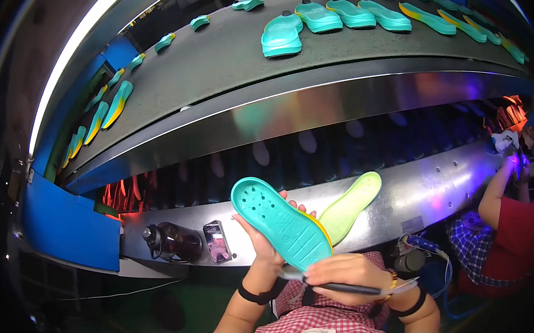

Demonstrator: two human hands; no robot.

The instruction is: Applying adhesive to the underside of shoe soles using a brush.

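Note:
My left hand (260,243) holds a turquoise shoe sole (281,223) from beneath, its fingertips showing past the far edge. The sole's hollow side faces up, with small dark holes at one end, grooves at the other and a yellow edge. My right hand (349,276) is closed round a slim black-handled tool (351,289). Its fingertips are at the sole's near end. A pale, blurred part by those fingers may be the tool's end; I cannot tell its kind. Just beyond the sole, a light green insole (354,206) lies on the metal ledge (420,192).
Left on the ledge are a dark bottle (175,242) and a phone (217,241). Turquoise soles (282,34) line a dark conveyor belt (225,52) beyond. Underneath, pale soles (306,141) lie in a dark channel with glowing ends. A co-worker in red (522,240) works at right.

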